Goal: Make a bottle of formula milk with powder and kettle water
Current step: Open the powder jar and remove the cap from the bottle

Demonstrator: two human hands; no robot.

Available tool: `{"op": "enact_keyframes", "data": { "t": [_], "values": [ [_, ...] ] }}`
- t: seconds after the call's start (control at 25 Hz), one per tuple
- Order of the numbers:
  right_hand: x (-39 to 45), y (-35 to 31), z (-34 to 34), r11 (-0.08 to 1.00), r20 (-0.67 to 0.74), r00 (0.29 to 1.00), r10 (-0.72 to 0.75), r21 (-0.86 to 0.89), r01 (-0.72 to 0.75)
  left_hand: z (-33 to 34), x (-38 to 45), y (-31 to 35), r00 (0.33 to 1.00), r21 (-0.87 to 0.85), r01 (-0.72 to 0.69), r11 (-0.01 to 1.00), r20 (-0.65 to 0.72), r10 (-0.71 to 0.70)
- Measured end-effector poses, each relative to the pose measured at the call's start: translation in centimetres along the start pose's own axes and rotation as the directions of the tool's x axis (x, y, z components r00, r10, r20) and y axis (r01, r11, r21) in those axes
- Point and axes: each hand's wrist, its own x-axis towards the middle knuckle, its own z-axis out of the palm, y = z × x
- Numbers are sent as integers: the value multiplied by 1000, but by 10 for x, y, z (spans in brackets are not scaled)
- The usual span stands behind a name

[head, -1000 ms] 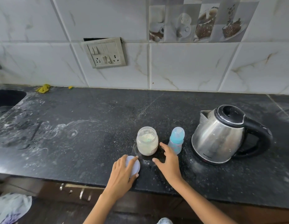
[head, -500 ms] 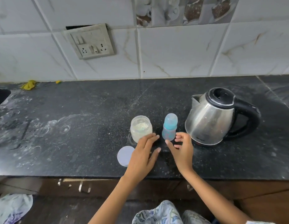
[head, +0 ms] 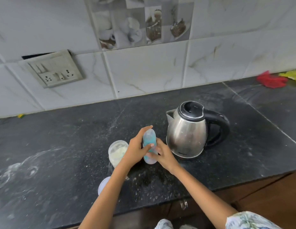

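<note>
A small blue baby bottle with a clear cap stands between both hands on the black counter. My left hand wraps its upper part, near the cap. My right hand grips its lower body. Just left of it sits an open glass jar of pale formula powder, partly hidden behind my left wrist. The jar's white lid lies flat near the front edge, under my left forearm. A steel kettle with a black lid and handle stands right of the bottle.
The tiled wall carries a switch and socket plate at the back left. Red and yellow cloths lie at the far right by the wall. White powder and water rings mark the counter's left side. Drawer fronts show below the counter edge.
Both hands have closed around the bottle, which leans a little now. My left hand left the lid on the counter and moved right. The camera swung to the right.
</note>
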Motion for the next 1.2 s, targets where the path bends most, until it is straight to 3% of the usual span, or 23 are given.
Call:
{"op": "enact_keyframes", "data": {
  "t": [0.08,0.16,0.24,0.28,0.32,0.4,0.48,0.52,0.6,0.68,0.8,0.96,1.2],
  "values": [
    [-2,-10,-5,999,30,999,20,25,-21,-6,8,3,1000,-73,-15,997,12,16],
    [-2,-17,1,992,-167,985,-50,-119,30,-1,11,10,996,-62,-17,998,-92,11],
    [-3,-23,11,958,-407,905,-124,-285,3,10,10,18,973,-33,-7,999,-232,-1],
    [-3,-25,15,949,-444,885,-139,-314,-9,12,9,22,962,-35,-1,999,-274,-9],
    [-2,-27,15,950,-412,903,-122,-312,-15,12,9,22,956,-45,0,999,-293,-13],
    [-4,-32,6,977,-145,989,8,-208,-38,3,7,20,958,-44,-14,999,-285,1],
    [-6,-32,-7,994,115,990,80,-77,-72,-10,4,17,970,-20,-34,999,-241,29],
    [-5,-29,-12,996,137,988,64,-64,-56,-14,3,17,973,-18,-43,999,-230,37],
    [-6,-27,-11,991,44,999,-9,-135,15,-12,-1,22,965,-9,-41,999,-259,37],
    [-9,-28,2,964,-166,981,-99,-262,53,-1,-6,28,940,37,-15,999,-340,27],
    [-10,-20,18,938,-385,915,-120,-346,-23,10,-14,36,898,29,39,999,-440,-22],
    [-5,-3,21,880,-389,917,-86,-462,-114,8,-31,33,903,114,23,993,-429,29],
    [-24,7,6,896,-295,952,-77,-440,-63,21,-85,18,955,178,-80,981,-269,127]
  ]
}}
